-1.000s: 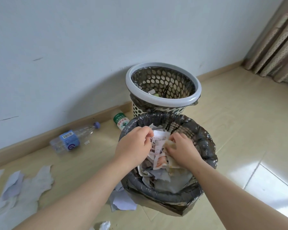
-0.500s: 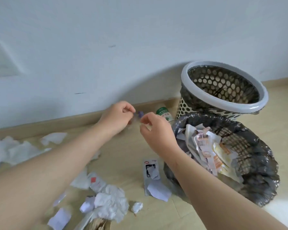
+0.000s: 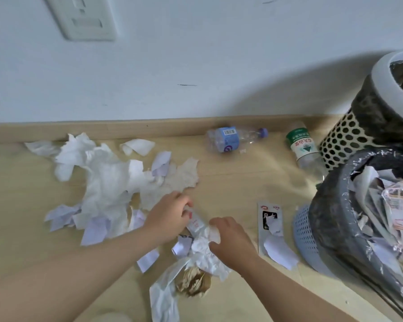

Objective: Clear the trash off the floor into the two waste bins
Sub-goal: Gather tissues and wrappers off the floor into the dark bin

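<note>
Torn white paper and tissue (image 3: pixel 107 180) lie scattered over the wooden floor on the left. My left hand (image 3: pixel 166 216) curls round a small white wrapper with red print (image 3: pixel 195 223). My right hand (image 3: pixel 230 240) grips a crumpled white paper wad (image 3: pixel 203 249) just beside it. A brown crumpled paper (image 3: pixel 193 283) lies below the wad. At the right stand two bins: a near one lined with a dark bag (image 3: pixel 330 219), full of paper scraps, and a white perforated one (image 3: pixel 379 73) behind it.
A crushed clear bottle with a blue label (image 3: pixel 228 139) and a green-labelled bottle (image 3: pixel 301 145) lie along the skirting board. A flat silver packet (image 3: pixel 269 219) lies by the near bin's base. A wall socket (image 3: pixel 84 17) is at upper left.
Both hands left the near bin, swung left and came down to the floor. They now hold the wrapper and the paper wad. The view has turned left.
</note>
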### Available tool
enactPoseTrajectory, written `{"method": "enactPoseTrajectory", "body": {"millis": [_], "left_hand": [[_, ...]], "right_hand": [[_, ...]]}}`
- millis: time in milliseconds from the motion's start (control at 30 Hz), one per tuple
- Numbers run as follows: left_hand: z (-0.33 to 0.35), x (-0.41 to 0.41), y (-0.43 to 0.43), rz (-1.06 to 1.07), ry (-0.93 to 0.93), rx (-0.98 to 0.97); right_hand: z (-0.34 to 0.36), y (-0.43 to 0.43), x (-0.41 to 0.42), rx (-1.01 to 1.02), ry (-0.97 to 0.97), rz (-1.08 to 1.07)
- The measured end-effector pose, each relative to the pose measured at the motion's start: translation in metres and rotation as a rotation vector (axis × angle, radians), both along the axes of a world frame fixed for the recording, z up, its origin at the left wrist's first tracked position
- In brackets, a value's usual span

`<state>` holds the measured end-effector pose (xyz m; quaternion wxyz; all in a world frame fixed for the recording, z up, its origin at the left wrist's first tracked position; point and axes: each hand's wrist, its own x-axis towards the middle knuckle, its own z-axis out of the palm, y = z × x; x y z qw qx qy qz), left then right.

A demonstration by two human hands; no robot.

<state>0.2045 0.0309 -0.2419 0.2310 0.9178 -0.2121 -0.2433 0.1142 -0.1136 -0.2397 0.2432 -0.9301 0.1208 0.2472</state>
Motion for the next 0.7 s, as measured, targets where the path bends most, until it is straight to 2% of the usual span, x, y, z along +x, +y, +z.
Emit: {"method": "enactPoseTrajectory", "body": {"millis": [167, 333, 433, 633, 700], "left_hand": [[-0.038, -0.008, 0.025, -0.327, -0.350, 0.089], [-0.046, -0.007, 0.016, -0.571, -0.429, 0.227], [-0.048, -0.003, 0.008, -0.583, -0.459, 0.242], [-0.044, -0.001, -0.006, -0.564, -0.542, 0.302], [-0.042, 0.002, -0.008, -0.564, -0.549, 0.322]], "right_hand": [[-0.014, 0.007, 0.010, -0.031, -0.008, -0.055], [-0.022, 0.004, 0.017, -0.109, 0.002, 0.013], [-0.026, -0.004, 0.014, -0.166, -0.008, 0.039], [-0.027, -0.028, 0.001, -0.081, -0.084, -0.037], [-0.025, -0.038, -0.002, -0.194, -0.138, -0.109]]}}
